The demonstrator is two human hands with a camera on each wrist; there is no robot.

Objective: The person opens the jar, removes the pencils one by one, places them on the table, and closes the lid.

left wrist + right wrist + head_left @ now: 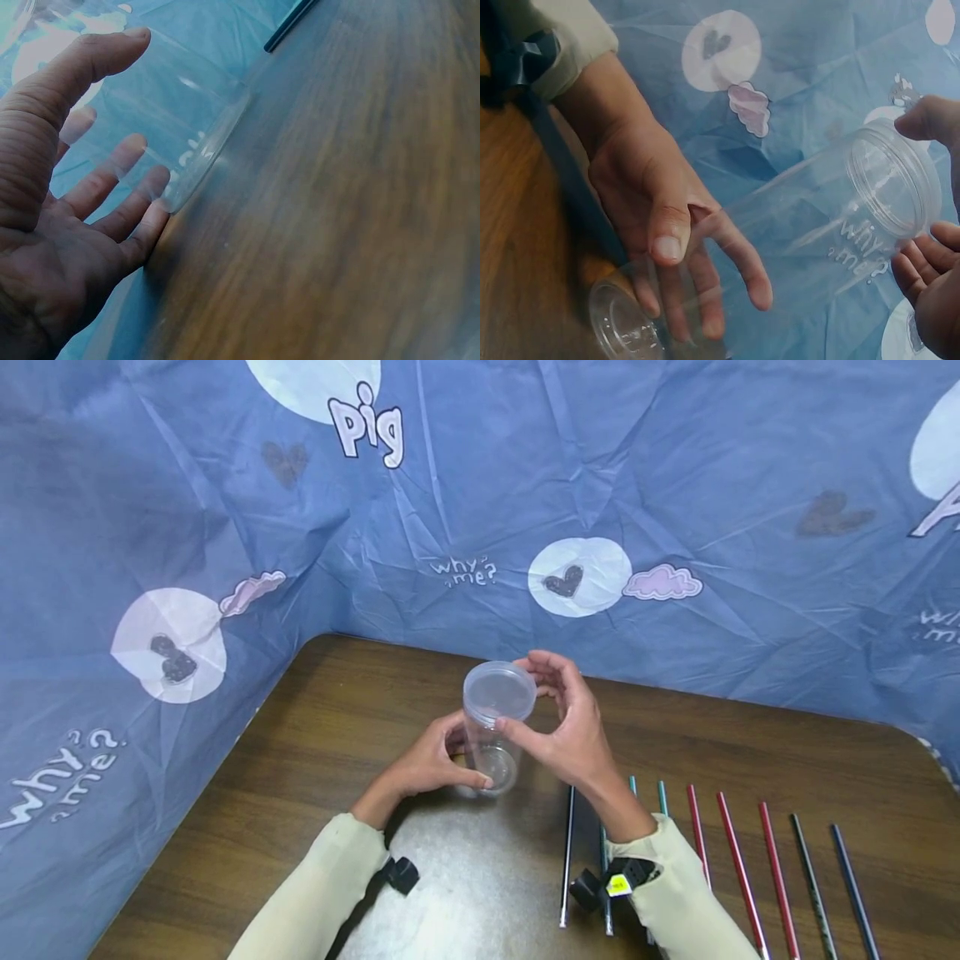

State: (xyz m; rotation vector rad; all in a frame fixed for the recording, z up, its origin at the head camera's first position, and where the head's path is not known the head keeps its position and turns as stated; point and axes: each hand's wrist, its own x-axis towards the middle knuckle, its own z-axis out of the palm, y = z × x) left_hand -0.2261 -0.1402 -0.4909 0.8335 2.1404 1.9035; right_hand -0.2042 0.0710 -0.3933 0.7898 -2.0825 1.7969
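Note:
A clear plastic jar (486, 739) with a round translucent lid (499, 691) stands upright near the middle of the table, with nothing showing inside it. My left hand (429, 758) holds the lower body, thumb on the near side and fingers round the far side. In the left wrist view, the fingers show through the jar wall (191, 97), close to its base. Up at the lid, my right hand (573, 727) grips the rim between thumb and fingers. Part of that hand shows at the jar's top (892, 180) in the right wrist view.
To the right lies a spread row of several pencils, among them a red pencil (742, 872), a dark green pencil (812, 885) and a blue pencil (855, 889). My right forearm crosses over some. A blue printed cloth (465, 485) hangs behind the wooden table (337, 693).

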